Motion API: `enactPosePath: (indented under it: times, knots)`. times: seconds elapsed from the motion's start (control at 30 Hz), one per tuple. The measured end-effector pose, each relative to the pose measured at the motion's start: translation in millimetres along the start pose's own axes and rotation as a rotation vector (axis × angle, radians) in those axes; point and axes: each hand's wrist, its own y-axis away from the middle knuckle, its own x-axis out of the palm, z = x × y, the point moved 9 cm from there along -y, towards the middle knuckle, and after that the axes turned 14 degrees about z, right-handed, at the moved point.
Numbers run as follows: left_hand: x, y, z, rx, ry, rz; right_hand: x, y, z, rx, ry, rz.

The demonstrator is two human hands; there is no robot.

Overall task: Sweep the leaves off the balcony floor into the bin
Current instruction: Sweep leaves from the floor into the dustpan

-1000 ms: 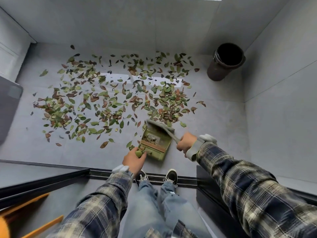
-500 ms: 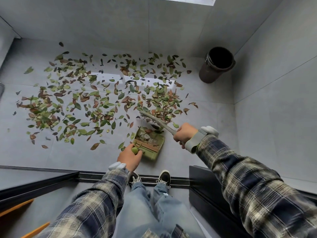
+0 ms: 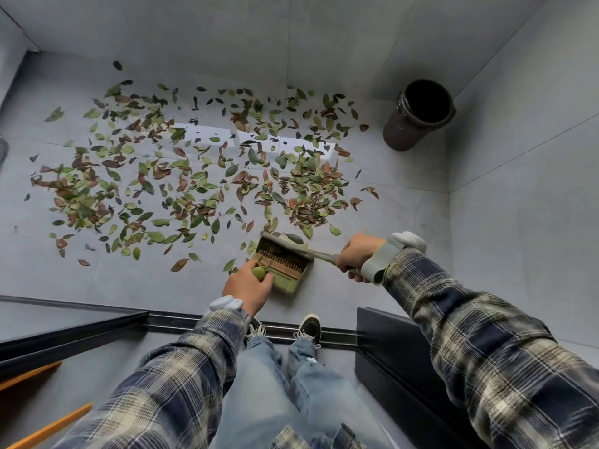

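Our left hand (image 3: 248,283) curls round the dustpan (image 3: 288,280) handle, hiding it. Our right hand (image 3: 356,254) clamps the brush (image 3: 291,244). The pan's contents are too dark to tell. Leaves (image 3: 304,192) litter the floor (image 3: 129,286), left of the far-right bin (image 3: 408,131). The brush has drawn nearer, onto the pan's mouth.

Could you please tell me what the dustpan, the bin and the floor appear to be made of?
The dustpan looks like matte olive-green plastic, given its moulded comb teeth. The bin is probably plastic: dark brown, dull, thick-rimmed. The floor is grey tile, ceramic or stone, shown by joint lines; reflections suggest a slight sheen.
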Motion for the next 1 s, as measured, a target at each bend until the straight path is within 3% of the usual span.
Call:
enactPosePath:
  times: [0.37,0.8,1.0]
  knots:
    - [-1.8,-1.2,-6.6,-0.006,-0.03,-0.045,-18.2,-3.5,7.3,-0.095,-0.113,-0.155]
    - [-2.4,-1.7,-10.2,-0.001,-0.04,-0.044,-2.4,-10.0,1.1,0.003,-0.086,0.054]
    - [-0.5,-2.6,-9.9,-0.01,-0.033,-0.049,-34.6,10.3,11.2,-0.065,-0.126,-0.052]
